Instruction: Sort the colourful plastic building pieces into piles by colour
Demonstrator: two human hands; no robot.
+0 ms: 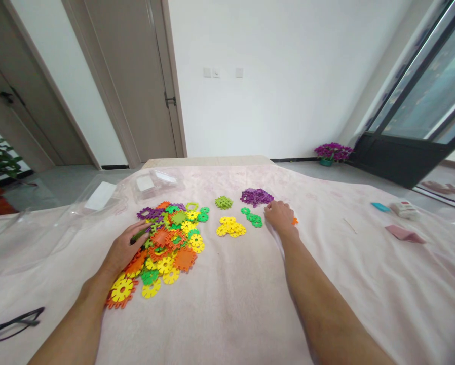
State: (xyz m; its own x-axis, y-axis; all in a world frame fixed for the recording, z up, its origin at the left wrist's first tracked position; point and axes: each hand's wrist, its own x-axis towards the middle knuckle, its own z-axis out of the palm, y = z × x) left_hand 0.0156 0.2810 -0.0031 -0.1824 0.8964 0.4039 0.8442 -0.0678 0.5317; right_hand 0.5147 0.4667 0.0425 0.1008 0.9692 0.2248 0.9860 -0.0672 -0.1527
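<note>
A mixed pile of toothed plastic building pieces (166,248), in orange, yellow, green and purple, lies on the left of the cloth. At the pile's left edge is my left hand (126,247), its fingers closed about a green plastic piece (138,235). My right hand (279,215) is curled low over the cloth, just right of the purple pieces (256,197); its fingertips are largely hidden. Beside that hand an orange piece (295,221) peeks out. Between the hands are single-colour groups: light green pieces (224,203), yellow pieces (231,227) and green pieces (253,218).
Clear plastic packaging (157,183) lies behind the mixed pile, and more spreads left. Glasses (14,324) rest at the lower left. Toward the right are a pink cloth (404,233), a white block (404,210), a blue item (380,207) and a thin stick (349,226).
</note>
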